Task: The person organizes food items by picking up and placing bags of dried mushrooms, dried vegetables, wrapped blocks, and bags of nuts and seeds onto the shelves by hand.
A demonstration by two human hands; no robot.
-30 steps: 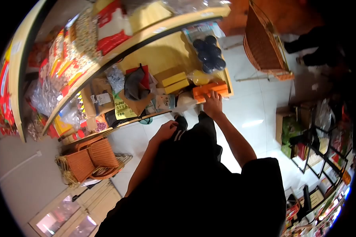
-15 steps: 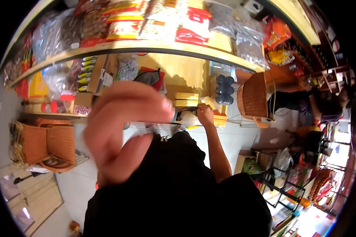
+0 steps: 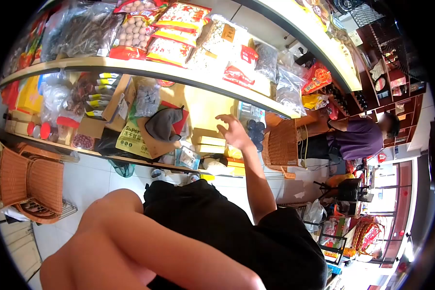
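My right hand (image 3: 234, 133) is raised over the lower shelf with its fingers apart and nothing in them. Just below it are yellow boxes (image 3: 211, 144), and to its right stand dark round-topped containers (image 3: 256, 132). Orange boxes (image 3: 236, 166) lie at the shelf's front edge. Very near the camera at lower left, my left hand (image 3: 125, 237) looms large, one bent finger reaching right, apart from what seems to be the thumb. Nothing shows in it; part is cut off by the frame. A grey cloth item (image 3: 165, 124) rests left of the yellow boxes.
An upper shelf (image 3: 145, 70) carries bagged dry goods (image 3: 171, 48). A wicker basket (image 3: 280, 143) stands right of the shelves, with a person in purple (image 3: 356, 138) beyond it. Wicker seats or baskets (image 3: 44, 182) are at left. A black rack (image 3: 333, 244) stands at lower right.
My right hand has left the boxes at the shelf edge and opened above the shelf. My left hand has come up from near my legs to close before the camera. The view has turned.
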